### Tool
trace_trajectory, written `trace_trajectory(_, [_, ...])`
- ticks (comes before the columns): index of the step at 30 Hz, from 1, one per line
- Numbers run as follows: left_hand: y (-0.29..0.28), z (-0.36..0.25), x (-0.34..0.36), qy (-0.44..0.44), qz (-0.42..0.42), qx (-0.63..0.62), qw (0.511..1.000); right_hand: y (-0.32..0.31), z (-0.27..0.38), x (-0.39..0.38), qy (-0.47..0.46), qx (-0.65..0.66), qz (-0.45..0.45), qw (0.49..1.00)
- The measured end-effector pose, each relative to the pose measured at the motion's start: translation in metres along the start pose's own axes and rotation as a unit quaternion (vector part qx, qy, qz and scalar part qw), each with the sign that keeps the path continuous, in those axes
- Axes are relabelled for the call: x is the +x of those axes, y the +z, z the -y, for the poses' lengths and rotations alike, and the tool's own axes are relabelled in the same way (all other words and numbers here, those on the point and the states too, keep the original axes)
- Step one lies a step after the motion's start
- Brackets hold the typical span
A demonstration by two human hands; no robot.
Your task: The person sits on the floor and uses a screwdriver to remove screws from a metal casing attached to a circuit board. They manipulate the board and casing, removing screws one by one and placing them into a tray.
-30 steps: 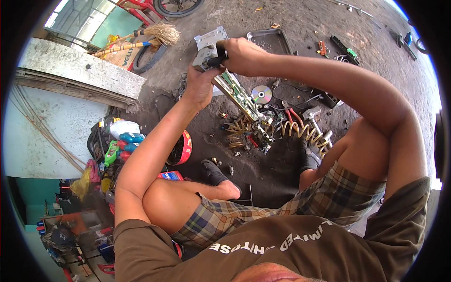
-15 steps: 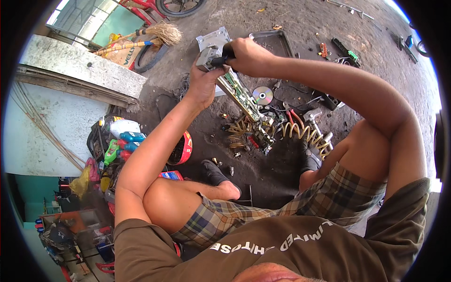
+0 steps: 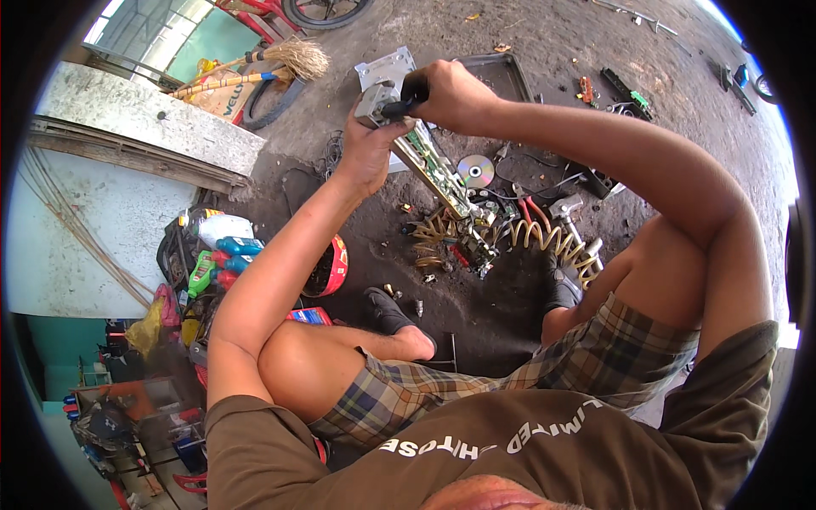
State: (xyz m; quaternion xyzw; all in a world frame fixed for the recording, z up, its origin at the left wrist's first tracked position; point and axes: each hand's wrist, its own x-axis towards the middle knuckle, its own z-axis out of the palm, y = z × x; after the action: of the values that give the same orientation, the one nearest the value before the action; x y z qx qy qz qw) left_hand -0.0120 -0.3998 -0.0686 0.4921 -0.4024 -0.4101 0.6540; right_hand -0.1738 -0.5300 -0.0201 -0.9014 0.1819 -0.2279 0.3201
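Note:
My left hand (image 3: pixel 365 157) is closed around the upper end of a long, narrow metal chassis with a green circuit board (image 3: pixel 440 174), held tilted over the ground. Its grey metal end block (image 3: pixel 375 104) sits above my left fingers. My right hand (image 3: pixel 459 98) grips a black object (image 3: pixel 414 88) against that block; its kind is hard to make out, with the fingers partly hiding it. Behind both hands shows a flat silver metal plate (image 3: pixel 384 70). The chassis's lower end comes down by a heap of small electronic parts (image 3: pixel 481 246).
Nearby on the dirt floor are a disc (image 3: pixel 475 172), red-handled pliers (image 3: pixel 535 212), a coiled yellowish hose (image 3: pixel 552 240) and a black tray (image 3: pixel 518 76). A red tub (image 3: pixel 337 270) and several bottles (image 3: pixel 238 246) stand at the left. A broom (image 3: pixel 297 59) lies farther off.
My right hand has risen slightly with the black object. My left hand and the chassis have barely moved.

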Motion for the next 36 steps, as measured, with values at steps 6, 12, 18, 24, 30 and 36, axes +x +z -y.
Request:
trace_trajectory(6, [0.001,0.001,-0.001,0.005,0.0,0.006,1.0,0.005,-0.004,-0.001,0.0,-0.008,0.0,1.0])
trace_trajectory(12, [-0.001,0.001,0.0,-0.018,-0.015,0.03,0.999,0.008,-0.002,-0.004,0.005,0.04,-0.036,0.999])
trace_trajectory(18, [0.0,0.001,0.0,0.001,-0.018,0.026,0.999,0.005,-0.002,-0.004,-0.012,0.019,-0.027,0.999])
trace_trajectory(24, [-0.001,-0.001,-0.001,-0.007,-0.013,0.021,1.0,-0.007,-0.018,0.007,-0.035,0.017,0.082,0.996])
trace_trajectory(30, [0.007,-0.008,-0.004,0.047,0.01,0.075,0.996,-0.011,-0.028,0.002,-0.023,0.045,0.052,0.997])
trace_trajectory(36, [0.028,-0.004,-0.009,0.117,0.068,0.179,0.974,0.005,-0.067,-0.007,0.01,0.041,-0.055,0.998])
